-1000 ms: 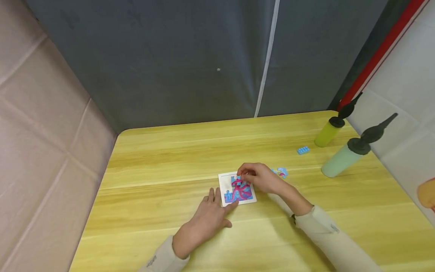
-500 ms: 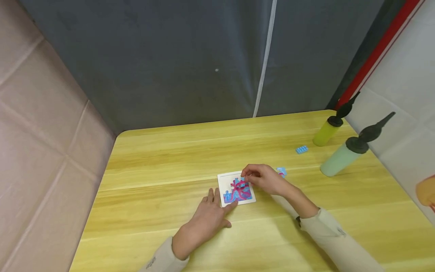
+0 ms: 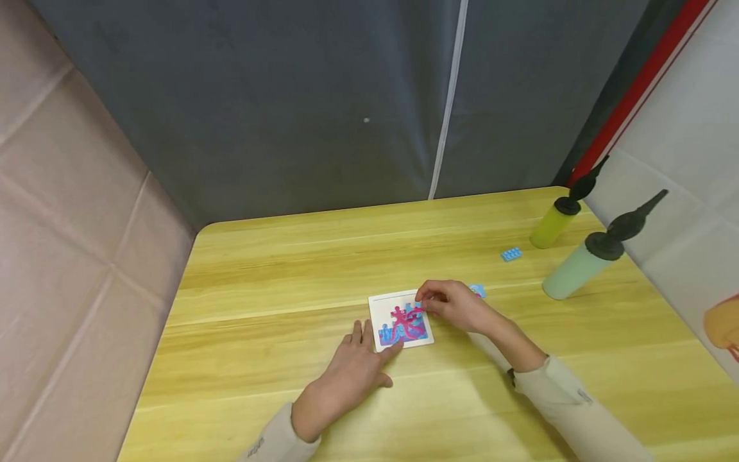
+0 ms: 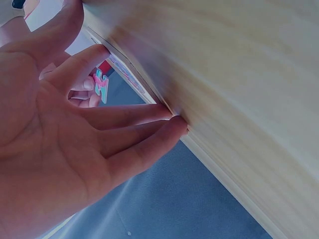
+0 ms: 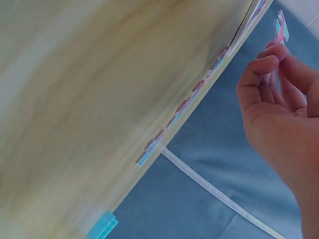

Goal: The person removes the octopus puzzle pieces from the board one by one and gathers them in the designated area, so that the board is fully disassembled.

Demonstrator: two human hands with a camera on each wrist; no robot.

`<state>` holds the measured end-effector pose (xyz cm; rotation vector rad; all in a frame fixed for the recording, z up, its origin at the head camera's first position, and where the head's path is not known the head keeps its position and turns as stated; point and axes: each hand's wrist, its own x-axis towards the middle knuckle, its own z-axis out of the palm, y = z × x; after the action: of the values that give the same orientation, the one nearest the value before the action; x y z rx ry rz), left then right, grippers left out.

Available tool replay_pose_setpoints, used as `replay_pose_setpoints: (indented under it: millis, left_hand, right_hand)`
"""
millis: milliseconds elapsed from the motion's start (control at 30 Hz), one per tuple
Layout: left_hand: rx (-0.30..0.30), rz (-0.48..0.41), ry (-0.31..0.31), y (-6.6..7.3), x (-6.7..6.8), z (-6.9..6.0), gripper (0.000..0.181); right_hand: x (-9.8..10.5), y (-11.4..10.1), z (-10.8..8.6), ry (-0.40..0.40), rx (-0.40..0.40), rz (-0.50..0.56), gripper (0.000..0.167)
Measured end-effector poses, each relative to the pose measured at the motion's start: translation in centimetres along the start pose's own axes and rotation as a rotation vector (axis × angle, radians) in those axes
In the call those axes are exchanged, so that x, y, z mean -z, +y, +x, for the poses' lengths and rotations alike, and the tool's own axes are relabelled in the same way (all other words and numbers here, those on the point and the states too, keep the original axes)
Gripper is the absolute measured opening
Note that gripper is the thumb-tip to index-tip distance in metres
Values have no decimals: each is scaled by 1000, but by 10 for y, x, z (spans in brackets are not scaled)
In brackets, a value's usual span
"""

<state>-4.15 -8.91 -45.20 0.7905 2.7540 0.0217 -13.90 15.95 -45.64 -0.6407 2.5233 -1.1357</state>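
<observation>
A white square puzzle tray (image 3: 380, 309) lies on the table, partly filled with blue, purple and pink pieces that form a pink figure (image 3: 408, 326). My left hand (image 3: 351, 375) has its fingers extended, with fingertips at the tray's left and lower edges; the left wrist view shows this hand (image 4: 75, 119) against the tray's edge. Above the tray's upper right corner, my right hand (image 3: 458, 308) pinches a pink and blue puzzle piece between thumb and index finger. In the right wrist view the held piece (image 5: 281, 29) stands raised off the table over the fingertips of that hand (image 5: 284, 104).
Loose puzzle pieces (image 3: 477, 290) lie right of the tray, partly behind my right hand; several show in the right wrist view (image 5: 185, 105). Farther right are a blue toy brick (image 3: 511, 255), a yellow-green bottle (image 3: 551, 226) and a pale green bottle (image 3: 577, 273), both with black tops.
My right hand has moved slightly right with the pinched piece, uncovering more of the pink figure and covering more of the loose pieces. My left hand has stayed at the tray.
</observation>
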Motion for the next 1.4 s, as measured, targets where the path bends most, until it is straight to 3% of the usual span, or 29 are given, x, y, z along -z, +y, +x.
replay_pose_setpoints:
  millis: [1000, 1400]
  left_hand:
    - [-16, 27, 15, 0, -2, 3, 66]
    - [-14, -1, 11, 1, -2, 2, 66]
  right_hand:
    - [9, 14, -20, -5, -8, 17, 10]
    - [13, 18, -24, -27, -20, 22, 10]
